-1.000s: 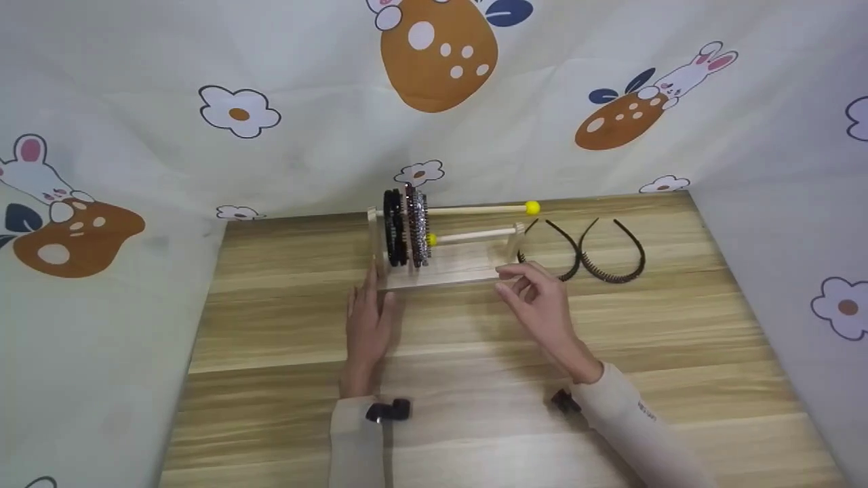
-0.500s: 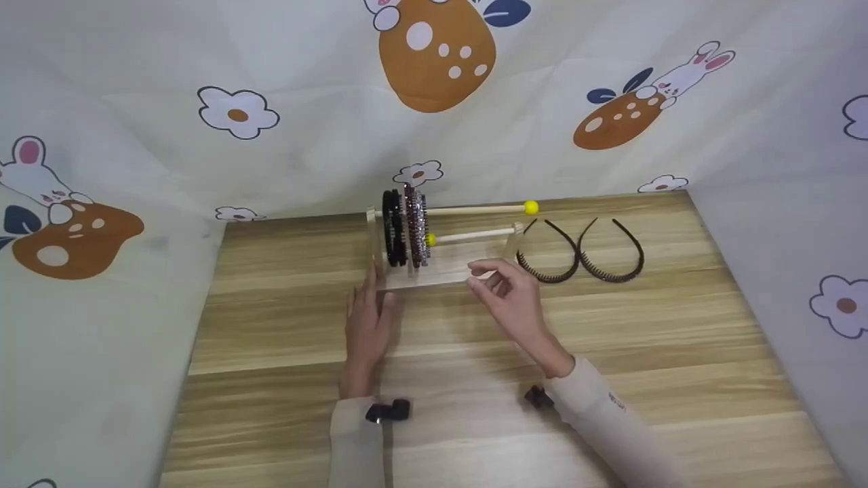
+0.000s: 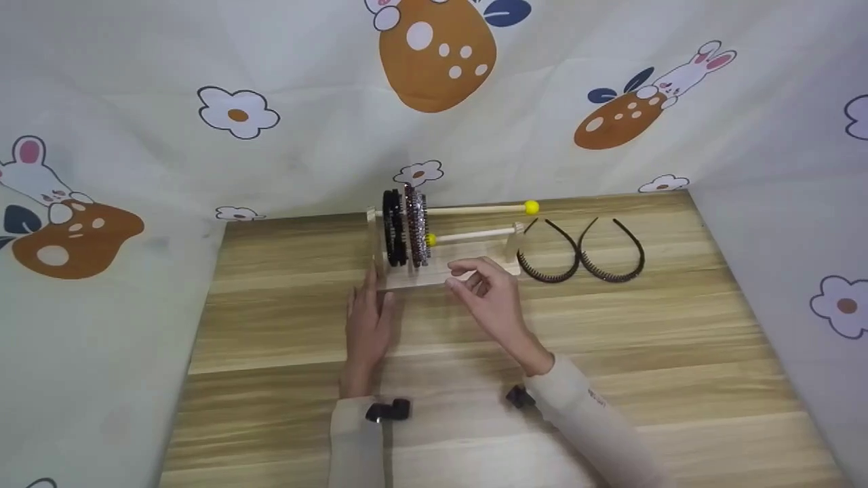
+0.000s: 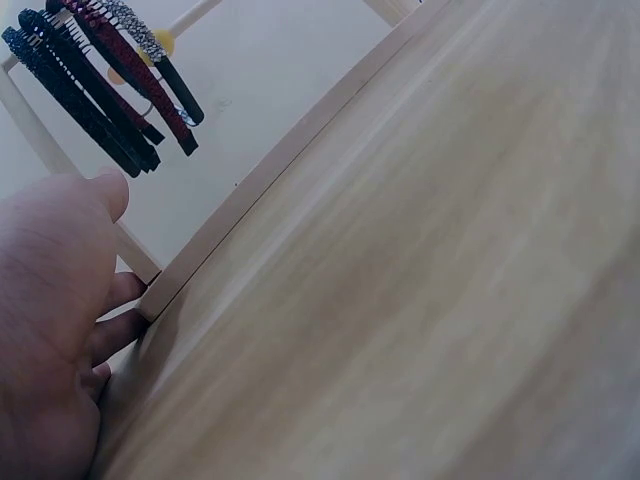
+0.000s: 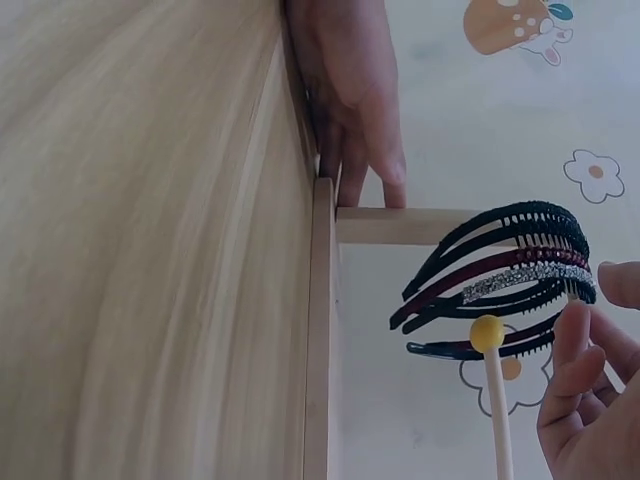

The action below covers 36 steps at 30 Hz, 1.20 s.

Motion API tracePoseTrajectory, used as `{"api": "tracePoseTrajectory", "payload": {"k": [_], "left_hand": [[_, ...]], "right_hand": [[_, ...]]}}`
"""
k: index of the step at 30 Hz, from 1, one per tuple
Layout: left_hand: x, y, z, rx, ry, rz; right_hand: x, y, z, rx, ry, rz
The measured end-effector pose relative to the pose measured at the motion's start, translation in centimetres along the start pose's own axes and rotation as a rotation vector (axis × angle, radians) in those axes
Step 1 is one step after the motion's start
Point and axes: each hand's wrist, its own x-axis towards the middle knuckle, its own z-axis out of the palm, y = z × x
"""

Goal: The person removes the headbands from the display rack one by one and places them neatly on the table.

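Observation:
A wooden rack (image 3: 407, 278) with two yellow-tipped rods stands at the back of the table. Several headbands, black, dark red and silver-glittered (image 5: 520, 281), hang in a row on its long upper rod, near the left end. My left hand (image 3: 366, 329) lies beside the rack's front left corner; in the left wrist view its fingers touch the frame there. In front of the rack's base hovers my right hand (image 3: 491, 298), fingers loosely bent, thumb and forefinger apart, holding nothing. In the right wrist view the right fingers appear near the headbands, though the head view shows them farther off.
Two dark toothed headbands lie side by side to the right of the rack, a left one (image 3: 553, 279) and a right one (image 3: 614, 278). A yellow ball (image 3: 531, 207) caps the long rod's right end. Patterned cloth (image 3: 305, 163) hangs behind the wooden table (image 3: 678, 352).
My right hand has moved left along the rack's front, away from the two headbands on the table. The left hand, the rack and its headbands have stayed in place.

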Motion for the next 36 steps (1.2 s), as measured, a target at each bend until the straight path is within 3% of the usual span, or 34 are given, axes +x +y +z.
{"api": "tracePoseTrajectory", "payload": {"k": [19, 28, 36], "left_hand": [[0.3, -0.2, 0.1, 0.014, 0.018, 0.038], [0.2, -0.3, 0.0, 0.008, 0.017, 0.069], [0.2, -0.2, 0.0, 0.011, 0.011, 0.053]], "right_hand": [[2.8, -1.5, 2.4, 0.11, 0.01, 0.125], [3.4, -1.4, 3.5, 0.148, 0.011, 0.134], [3.6, -1.2, 4.2, 0.164, 0.044, 0.129]]}}
